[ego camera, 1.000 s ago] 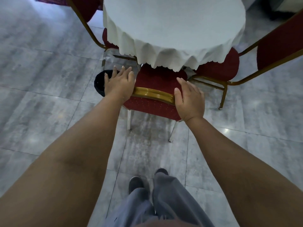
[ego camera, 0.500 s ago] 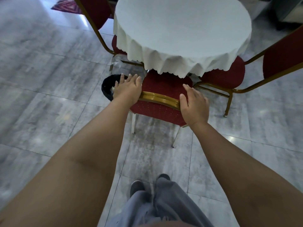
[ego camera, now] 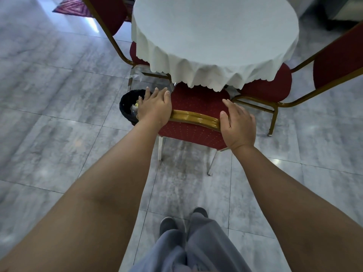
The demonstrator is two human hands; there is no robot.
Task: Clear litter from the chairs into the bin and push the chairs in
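Note:
A red chair with a gold top rail stands in front of me, its seat partly under the white tablecloth. My left hand lies flat on the left corner of the backrest with the fingers stretched forward. On the right corner rests my right hand, thumb on the rail and fingers extended, not curled round it. A black bin stands on the floor just left of the chair, partly hidden by my left hand, with some litter inside. No litter shows on the visible part of the seat.
The round table has a white cloth hanging over its edge. A second red chair stands at its left and a third at its right, seats towards the table. Grey tiled floor lies around; a patterned rug is far left.
Both hands have stayed flat on the chair's backrest. My view has shifted so more of the table top and the bin shows.

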